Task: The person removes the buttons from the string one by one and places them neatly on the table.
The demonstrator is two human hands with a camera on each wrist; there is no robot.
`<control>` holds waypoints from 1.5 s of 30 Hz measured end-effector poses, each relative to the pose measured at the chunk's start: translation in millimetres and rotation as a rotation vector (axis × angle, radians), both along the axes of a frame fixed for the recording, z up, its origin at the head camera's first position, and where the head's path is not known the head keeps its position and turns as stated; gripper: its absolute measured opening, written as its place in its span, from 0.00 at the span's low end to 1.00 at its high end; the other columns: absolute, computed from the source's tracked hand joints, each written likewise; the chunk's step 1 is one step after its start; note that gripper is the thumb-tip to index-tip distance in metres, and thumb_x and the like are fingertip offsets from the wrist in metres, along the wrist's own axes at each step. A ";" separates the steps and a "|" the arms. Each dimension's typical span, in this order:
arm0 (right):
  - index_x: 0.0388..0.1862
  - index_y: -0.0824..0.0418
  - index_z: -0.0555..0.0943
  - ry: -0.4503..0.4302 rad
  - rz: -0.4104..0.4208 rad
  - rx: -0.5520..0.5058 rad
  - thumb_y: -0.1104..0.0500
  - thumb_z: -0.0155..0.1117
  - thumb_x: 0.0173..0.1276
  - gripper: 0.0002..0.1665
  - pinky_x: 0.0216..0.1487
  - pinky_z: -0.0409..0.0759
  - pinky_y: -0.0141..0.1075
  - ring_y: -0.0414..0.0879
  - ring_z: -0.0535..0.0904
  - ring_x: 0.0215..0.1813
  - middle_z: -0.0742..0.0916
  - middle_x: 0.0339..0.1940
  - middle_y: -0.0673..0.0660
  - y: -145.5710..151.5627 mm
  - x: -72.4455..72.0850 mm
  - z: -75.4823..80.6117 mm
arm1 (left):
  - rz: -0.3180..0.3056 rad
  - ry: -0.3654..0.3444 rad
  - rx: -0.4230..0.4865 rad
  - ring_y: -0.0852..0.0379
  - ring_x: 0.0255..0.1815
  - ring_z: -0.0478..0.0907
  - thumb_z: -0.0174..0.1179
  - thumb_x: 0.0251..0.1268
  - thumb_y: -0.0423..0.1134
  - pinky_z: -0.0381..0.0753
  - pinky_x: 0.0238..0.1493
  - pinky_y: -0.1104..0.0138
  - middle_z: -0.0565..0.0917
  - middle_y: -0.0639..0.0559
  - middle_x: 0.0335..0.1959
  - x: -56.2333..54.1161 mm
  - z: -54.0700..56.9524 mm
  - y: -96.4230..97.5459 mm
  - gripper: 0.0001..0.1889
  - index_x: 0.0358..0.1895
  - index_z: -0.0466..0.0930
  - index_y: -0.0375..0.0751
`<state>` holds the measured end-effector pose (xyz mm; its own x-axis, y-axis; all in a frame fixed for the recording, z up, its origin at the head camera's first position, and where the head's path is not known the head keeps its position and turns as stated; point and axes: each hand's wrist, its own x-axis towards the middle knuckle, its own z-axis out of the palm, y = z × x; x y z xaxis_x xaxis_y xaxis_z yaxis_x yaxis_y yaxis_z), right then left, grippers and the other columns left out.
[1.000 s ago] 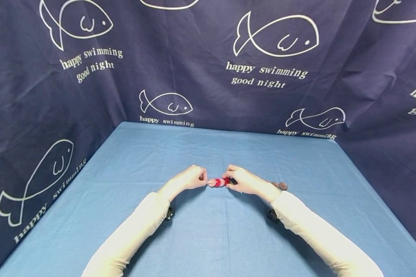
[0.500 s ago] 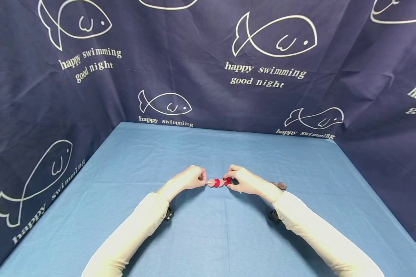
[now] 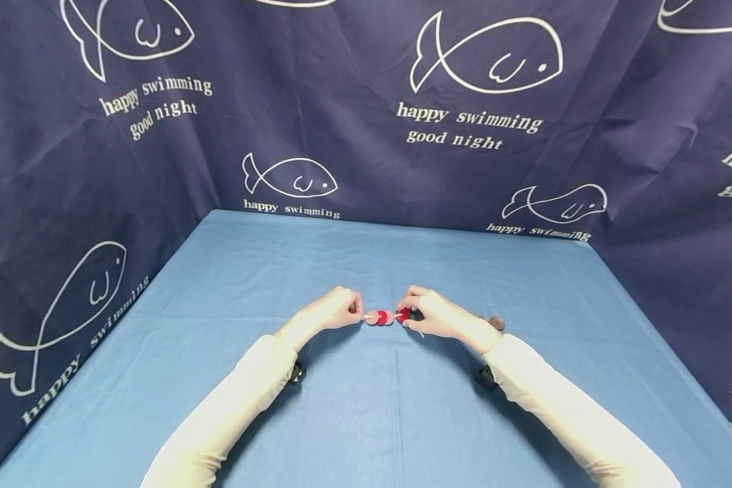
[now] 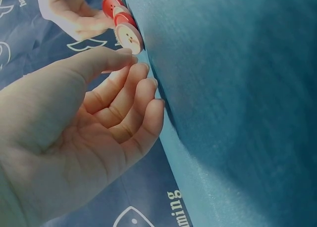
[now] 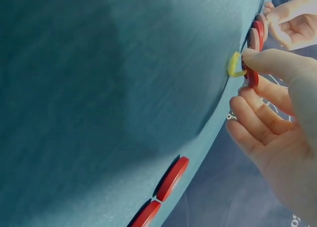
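My left hand [image 3: 340, 308] pinches the pale cord end at the left of a short row of buttons; in the left wrist view its thumb and fingertip meet right beside a pink button [image 4: 130, 38]. A red button [image 3: 382, 318] and a second pink button [image 3: 390, 317] overlap along the row. My right hand [image 3: 434, 314] pinches a darker red button [image 3: 404, 315] between thumb and fingers, with a bit of pale cord showing between it and the others. In the right wrist view, a yellow strand [image 5: 232, 65] sticks out from behind that button.
Right of my right hand, partly behind the wrist, brown-looking buttons [image 3: 496, 323] lie on the blue cloth [image 3: 354, 407]. In the right wrist view two red-edged buttons [image 5: 173, 179] lie on it. Dark blue fish-print curtains [image 3: 366, 122] rise at the back and sides.
My right hand has shifted slightly right with the red button, opening a small gap from the neighbouring pink one. My left hand keeps its place. The head view has tilted a little.
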<state>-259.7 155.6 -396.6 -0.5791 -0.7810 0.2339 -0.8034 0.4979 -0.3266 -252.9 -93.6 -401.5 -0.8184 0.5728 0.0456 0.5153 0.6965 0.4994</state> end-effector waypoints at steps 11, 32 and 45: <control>0.43 0.65 0.82 -0.065 -0.036 0.034 0.66 0.65 0.57 0.13 0.42 0.79 0.39 0.46 0.80 0.39 0.80 0.37 0.56 4.5 -1.6 3.0 | 0.003 -0.014 -0.011 0.63 0.20 0.66 0.56 0.60 0.31 0.67 0.28 0.73 0.78 0.53 0.23 -2.1 2.3 -0.1 0.05 0.26 0.76 0.40; 0.42 0.65 0.82 -0.042 -0.037 0.018 0.65 0.66 0.57 0.13 0.41 0.77 0.37 0.47 0.78 0.37 0.79 0.35 0.55 14.1 0.0 1.0 | -0.009 0.008 -0.004 0.63 0.22 0.64 0.55 0.58 0.30 0.66 0.30 0.73 0.74 0.54 0.21 -0.5 1.2 -0.6 0.06 0.24 0.74 0.40; 0.41 0.65 0.82 -0.021 -0.053 0.019 0.65 0.66 0.56 0.12 0.40 0.76 0.35 0.46 0.76 0.35 0.78 0.34 0.55 21.9 2.0 1.0 | -0.013 0.009 -0.014 0.63 0.21 0.64 0.56 0.59 0.30 0.66 0.30 0.73 0.74 0.54 0.21 -0.6 1.4 1.0 0.06 0.25 0.74 0.40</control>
<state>-257.7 177.5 -395.6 -0.6243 -0.7534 0.2066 -0.7688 0.5457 -0.3334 -253.6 -92.6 -400.1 -0.8104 0.5842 0.0447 0.5288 0.6965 0.4851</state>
